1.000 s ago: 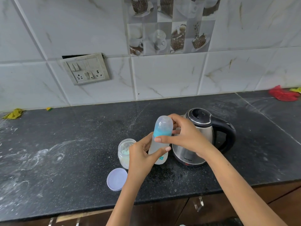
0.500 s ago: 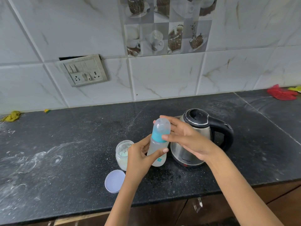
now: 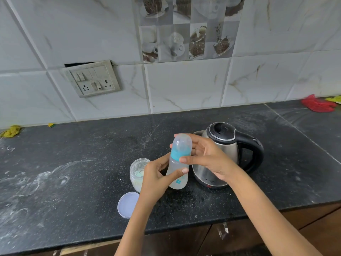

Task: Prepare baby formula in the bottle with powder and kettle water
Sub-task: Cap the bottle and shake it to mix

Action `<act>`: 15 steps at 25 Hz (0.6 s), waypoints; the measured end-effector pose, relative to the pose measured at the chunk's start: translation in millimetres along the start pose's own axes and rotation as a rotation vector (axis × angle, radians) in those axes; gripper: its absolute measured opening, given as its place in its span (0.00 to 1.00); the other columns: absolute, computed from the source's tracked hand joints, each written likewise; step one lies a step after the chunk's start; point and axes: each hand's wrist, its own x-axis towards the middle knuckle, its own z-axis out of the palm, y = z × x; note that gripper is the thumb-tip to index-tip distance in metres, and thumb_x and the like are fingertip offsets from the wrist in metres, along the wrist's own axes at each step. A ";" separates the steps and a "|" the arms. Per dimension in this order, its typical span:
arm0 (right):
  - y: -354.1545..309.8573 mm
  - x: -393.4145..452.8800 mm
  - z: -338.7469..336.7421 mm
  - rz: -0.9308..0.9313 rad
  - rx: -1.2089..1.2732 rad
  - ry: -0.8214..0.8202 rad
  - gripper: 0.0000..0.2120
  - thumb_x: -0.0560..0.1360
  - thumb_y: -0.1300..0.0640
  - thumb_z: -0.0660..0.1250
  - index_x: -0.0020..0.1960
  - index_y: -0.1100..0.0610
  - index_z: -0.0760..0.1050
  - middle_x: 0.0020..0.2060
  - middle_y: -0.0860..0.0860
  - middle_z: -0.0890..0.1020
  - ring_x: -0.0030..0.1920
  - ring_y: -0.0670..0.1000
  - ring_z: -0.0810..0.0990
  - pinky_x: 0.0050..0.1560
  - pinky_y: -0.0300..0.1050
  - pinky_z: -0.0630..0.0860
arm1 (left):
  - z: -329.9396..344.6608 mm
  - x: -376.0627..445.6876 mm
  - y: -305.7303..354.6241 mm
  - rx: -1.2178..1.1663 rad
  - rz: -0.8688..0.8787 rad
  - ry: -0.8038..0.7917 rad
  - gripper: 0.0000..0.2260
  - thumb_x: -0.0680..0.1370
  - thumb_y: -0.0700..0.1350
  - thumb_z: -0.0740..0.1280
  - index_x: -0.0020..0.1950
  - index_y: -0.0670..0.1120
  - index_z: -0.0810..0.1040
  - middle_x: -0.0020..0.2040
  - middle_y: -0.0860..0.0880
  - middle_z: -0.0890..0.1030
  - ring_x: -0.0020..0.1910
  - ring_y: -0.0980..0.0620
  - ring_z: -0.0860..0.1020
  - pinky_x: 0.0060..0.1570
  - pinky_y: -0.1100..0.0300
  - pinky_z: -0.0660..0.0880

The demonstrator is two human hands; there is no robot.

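A clear baby bottle [image 3: 178,169] with a turquoise collar and a clear cap is held upright above the counter. My left hand [image 3: 156,177] grips its lower body. My right hand [image 3: 206,157] wraps around the cap and collar at the top. Just left of the bottle stands an open glass jar of powder [image 3: 137,171], partly hidden by my left hand. Its white lid [image 3: 127,204] lies flat in front of it. A steel kettle [image 3: 224,146] with a black lid and handle stands right behind my right hand.
The black stone counter [image 3: 73,163] carries white powder smears on its left part. A wall socket panel [image 3: 92,79] sits on the tiled wall. A red cloth [image 3: 316,104] lies far right, a yellow scrap [image 3: 11,131] far left. Cabinet fronts run below the counter edge.
Both hands have stayed on the bottle. My right hand's fingers have shifted around the cap and collar, and the bottle has tilted slightly.
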 end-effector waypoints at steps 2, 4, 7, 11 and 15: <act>5.4 2.3 16.1 -0.033 -0.041 0.173 0.26 0.68 0.70 0.75 0.61 0.51 0.76 0.55 0.51 0.85 0.57 0.50 0.83 0.55 0.41 0.81 | 6.9 -0.2 -0.7 0.095 0.021 0.100 0.18 0.71 0.47 0.76 0.60 0.51 0.80 0.51 0.57 0.85 0.52 0.58 0.83 0.50 0.67 0.77; 12.9 4.4 28.1 -0.055 -0.093 0.271 0.27 0.68 0.66 0.77 0.62 0.49 0.75 0.56 0.48 0.84 0.56 0.46 0.83 0.54 0.44 0.82 | 13.2 -2.0 -2.1 0.189 0.044 0.188 0.17 0.71 0.49 0.75 0.59 0.53 0.81 0.48 0.60 0.85 0.49 0.60 0.83 0.46 0.68 0.77; 14.9 0.4 19.9 0.042 -0.063 0.218 0.39 0.66 0.53 0.77 0.74 0.51 0.65 0.66 0.49 0.78 0.65 0.45 0.77 0.66 0.49 0.75 | 12.5 -2.6 -2.2 0.107 0.020 0.219 0.15 0.71 0.51 0.75 0.57 0.53 0.82 0.48 0.58 0.86 0.50 0.58 0.83 0.47 0.67 0.77; 22.1 -16.6 7.6 0.113 -0.287 0.029 0.39 0.67 0.52 0.79 0.73 0.46 0.65 0.65 0.43 0.78 0.65 0.39 0.76 0.68 0.41 0.71 | -1.3 3.3 7.3 -0.098 -0.111 0.173 0.12 0.73 0.50 0.73 0.54 0.49 0.83 0.50 0.50 0.86 0.51 0.51 0.84 0.51 0.56 0.81; 30.8 -11.8 27.0 0.029 -0.388 0.241 0.32 0.67 0.54 0.79 0.64 0.42 0.67 0.56 0.40 0.81 0.55 0.36 0.80 0.51 0.28 0.76 | 2.0 5.9 16.3 -0.103 -0.171 0.079 0.14 0.72 0.49 0.74 0.55 0.46 0.82 0.49 0.47 0.86 0.50 0.49 0.84 0.55 0.48 0.80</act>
